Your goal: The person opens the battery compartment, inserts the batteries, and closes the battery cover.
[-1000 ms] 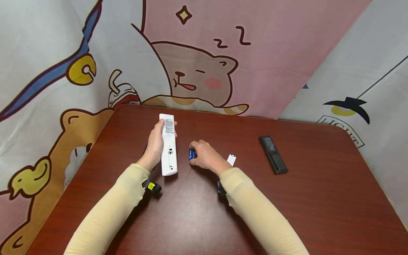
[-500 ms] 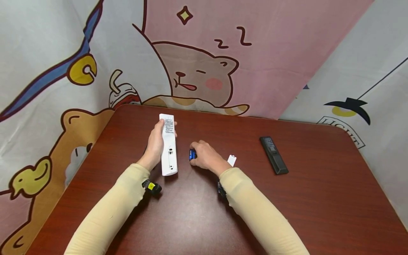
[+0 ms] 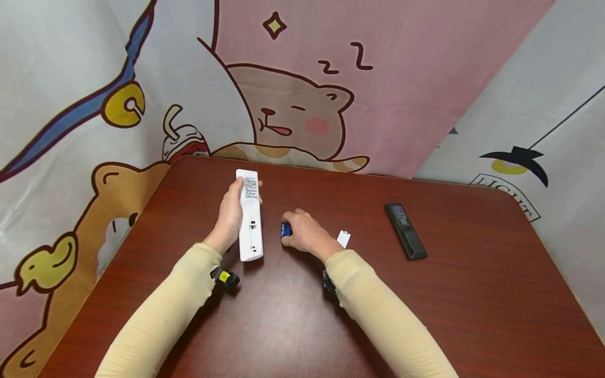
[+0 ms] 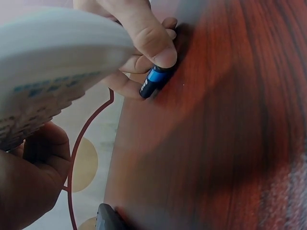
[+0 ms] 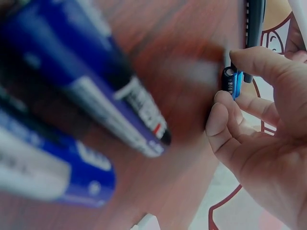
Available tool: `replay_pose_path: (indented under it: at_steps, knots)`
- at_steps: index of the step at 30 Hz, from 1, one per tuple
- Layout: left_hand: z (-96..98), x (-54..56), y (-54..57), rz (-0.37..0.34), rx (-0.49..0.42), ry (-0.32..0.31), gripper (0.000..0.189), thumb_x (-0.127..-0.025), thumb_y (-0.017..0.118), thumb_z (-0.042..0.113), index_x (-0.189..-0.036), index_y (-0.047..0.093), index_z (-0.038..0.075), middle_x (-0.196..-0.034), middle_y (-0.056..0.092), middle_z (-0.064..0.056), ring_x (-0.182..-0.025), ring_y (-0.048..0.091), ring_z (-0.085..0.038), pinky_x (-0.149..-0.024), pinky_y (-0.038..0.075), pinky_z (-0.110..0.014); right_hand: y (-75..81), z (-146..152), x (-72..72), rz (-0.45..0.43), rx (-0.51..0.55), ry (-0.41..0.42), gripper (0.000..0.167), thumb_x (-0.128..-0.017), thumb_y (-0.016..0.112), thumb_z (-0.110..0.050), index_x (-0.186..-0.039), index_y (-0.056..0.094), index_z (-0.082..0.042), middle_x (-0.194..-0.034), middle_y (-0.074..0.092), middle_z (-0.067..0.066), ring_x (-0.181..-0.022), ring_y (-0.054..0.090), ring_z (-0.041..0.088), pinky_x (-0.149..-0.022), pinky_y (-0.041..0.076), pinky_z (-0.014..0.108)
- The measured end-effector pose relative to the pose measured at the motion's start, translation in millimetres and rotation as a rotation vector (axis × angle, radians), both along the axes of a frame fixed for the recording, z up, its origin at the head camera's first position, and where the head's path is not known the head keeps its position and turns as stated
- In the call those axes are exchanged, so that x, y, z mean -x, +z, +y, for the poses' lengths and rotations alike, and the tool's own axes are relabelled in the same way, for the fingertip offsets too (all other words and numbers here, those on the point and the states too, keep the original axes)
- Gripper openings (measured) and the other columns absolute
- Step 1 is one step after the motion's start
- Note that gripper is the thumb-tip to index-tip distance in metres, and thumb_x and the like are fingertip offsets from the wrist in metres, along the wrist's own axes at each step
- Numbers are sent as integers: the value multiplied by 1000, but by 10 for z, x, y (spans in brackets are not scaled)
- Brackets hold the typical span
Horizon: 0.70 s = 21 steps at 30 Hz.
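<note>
My left hand point(image 3: 230, 211) holds a white remote control point(image 3: 250, 210), its back turned up. The battery compartment point(image 3: 253, 239) in that back is uncovered, and no battery shows in it. To the right, my right hand point(image 3: 306, 230) pinches blue batteries point(image 3: 285, 229) at the tabletop between thumb and fingers. In the right wrist view they look like two small cells point(image 5: 229, 82) side by side; the left wrist view shows one battery point(image 4: 154, 82) under the thumb. A white battery cover point(image 3: 344, 238) lies just beyond the right wrist.
A black remote control point(image 3: 405, 231) lies face down on the brown table point(image 3: 472, 294) at the right. Two blurred blue batteries point(image 5: 91, 72) lie close to the right wrist camera. A dark object point(image 4: 108, 219) shows partly by the left hand. A printed curtain point(image 3: 402, 94) hangs behind.
</note>
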<state>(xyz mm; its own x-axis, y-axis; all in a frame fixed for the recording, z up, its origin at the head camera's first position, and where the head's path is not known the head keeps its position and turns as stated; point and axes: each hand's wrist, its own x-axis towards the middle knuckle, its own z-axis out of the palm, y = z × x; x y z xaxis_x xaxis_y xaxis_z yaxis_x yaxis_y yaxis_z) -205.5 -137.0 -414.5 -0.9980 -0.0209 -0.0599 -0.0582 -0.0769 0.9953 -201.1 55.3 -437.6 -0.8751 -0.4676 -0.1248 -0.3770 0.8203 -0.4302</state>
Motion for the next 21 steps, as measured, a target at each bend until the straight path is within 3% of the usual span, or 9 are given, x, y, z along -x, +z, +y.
replay_pose_path:
  at_steps: [15, 21]
  knots:
    - [-8, -1, -19, -5, 9, 5, 66, -112, 21, 45, -135, 60, -2, -81, 61, -7, -69, 53, -10, -62, 42, -24, -1, 56, -9, -29, 59, -15, 48, -87, 81, -19, -130, 64, -7, -111, 60, 12, -95, 60, 23, -83, 56, 38]
    - [0, 1, -25, -3, 11, 1, 66, -112, 21, 44, -135, 60, -4, -81, 61, -8, -67, 53, -10, -61, 42, -24, 41, 127, -31, -2, 94, -14, 46, -87, 81, -20, -127, 64, -7, -104, 59, 10, -90, 58, 22, -80, 54, 39]
